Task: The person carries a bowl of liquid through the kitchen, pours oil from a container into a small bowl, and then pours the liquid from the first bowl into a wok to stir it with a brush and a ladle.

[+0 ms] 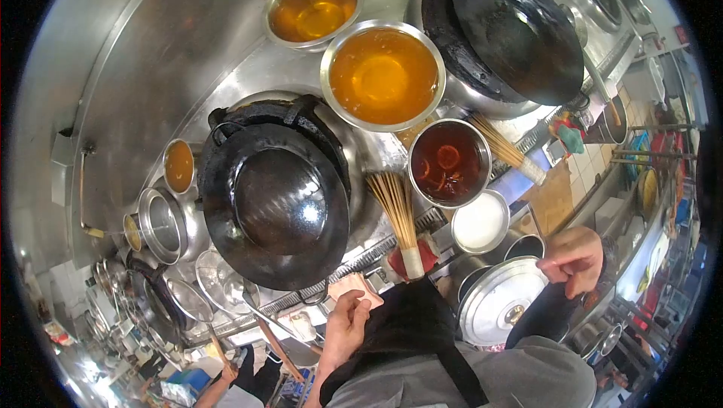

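My left hand [347,329] is low in the middle, fingers curled together, right at the near edge of a folded pink cloth [357,286] on the stove's front. What it holds, if anything, is hidden. At the right, my right hand [576,254] hangs beside the rim of a pot lid [497,306], bent fingers apart and nothing in them. Ahead of my left hand a black wok [279,197] rests tilted on its burner. A bamboo wok brush [395,208] lies between the wok and a pot of dark red liquid with slices in it [449,163].
Two steel bowls of amber liquid, a large one [384,77] and a smaller one [312,9], stand behind. A second wok [520,39] tilts at upper right near another bamboo brush [508,148]. Beside the lid sits a white-filled bowl [480,221]. Strainers [218,276] lie left; another person's hand [228,372] shows below.
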Tool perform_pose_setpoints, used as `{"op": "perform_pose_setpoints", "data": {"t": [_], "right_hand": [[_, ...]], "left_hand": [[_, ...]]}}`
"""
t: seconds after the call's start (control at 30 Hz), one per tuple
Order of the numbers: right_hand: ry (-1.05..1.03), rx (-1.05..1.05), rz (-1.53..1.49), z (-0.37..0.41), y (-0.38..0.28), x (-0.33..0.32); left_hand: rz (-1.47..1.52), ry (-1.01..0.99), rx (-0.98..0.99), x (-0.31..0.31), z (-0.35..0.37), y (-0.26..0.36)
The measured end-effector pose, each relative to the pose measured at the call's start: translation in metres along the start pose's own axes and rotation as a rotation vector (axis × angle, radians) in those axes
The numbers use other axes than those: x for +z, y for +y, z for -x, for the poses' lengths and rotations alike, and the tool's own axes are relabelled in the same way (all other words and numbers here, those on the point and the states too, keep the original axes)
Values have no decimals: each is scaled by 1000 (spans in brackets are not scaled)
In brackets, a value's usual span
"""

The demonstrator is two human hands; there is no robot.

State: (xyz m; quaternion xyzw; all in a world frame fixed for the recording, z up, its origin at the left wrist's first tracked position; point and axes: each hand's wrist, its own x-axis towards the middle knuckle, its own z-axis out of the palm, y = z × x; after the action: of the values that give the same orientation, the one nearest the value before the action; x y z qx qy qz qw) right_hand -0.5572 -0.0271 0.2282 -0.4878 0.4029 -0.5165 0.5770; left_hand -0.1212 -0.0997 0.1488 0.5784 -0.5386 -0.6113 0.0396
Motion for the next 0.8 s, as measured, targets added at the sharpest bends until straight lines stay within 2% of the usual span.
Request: {"op": "perform_pose_setpoints", "data": {"t": [0.07, 0.13, 0.2, 0.27, 0.4, 0.5, 0.6, 0.8], "right_hand": [[191, 236, 270, -2, 1, 5], [450, 562, 389, -19, 20, 8], [649, 523, 667, -27, 82, -14], [642, 501, 1124, -13, 150, -50], [698, 492, 901, -21, 216, -68], [743, 518, 874, -28, 230, -69], [803, 537, 843, -31, 235, -72], [874, 538, 658, -36, 234, -81]], "left_hand": [[-14, -10, 3, 1, -3, -4], [-26, -13, 20, 6, -10, -10], [-34, -6, 55, 20, -23, -16], [-37, -18, 153, 40, -49, -24], [-7, -41, 212, 89, -116, 7], [41, -25, 191, 130, -170, 18], [34, 23, 183, 140, -184, 46], [104, 84, 155, 157, -196, 33]]}}
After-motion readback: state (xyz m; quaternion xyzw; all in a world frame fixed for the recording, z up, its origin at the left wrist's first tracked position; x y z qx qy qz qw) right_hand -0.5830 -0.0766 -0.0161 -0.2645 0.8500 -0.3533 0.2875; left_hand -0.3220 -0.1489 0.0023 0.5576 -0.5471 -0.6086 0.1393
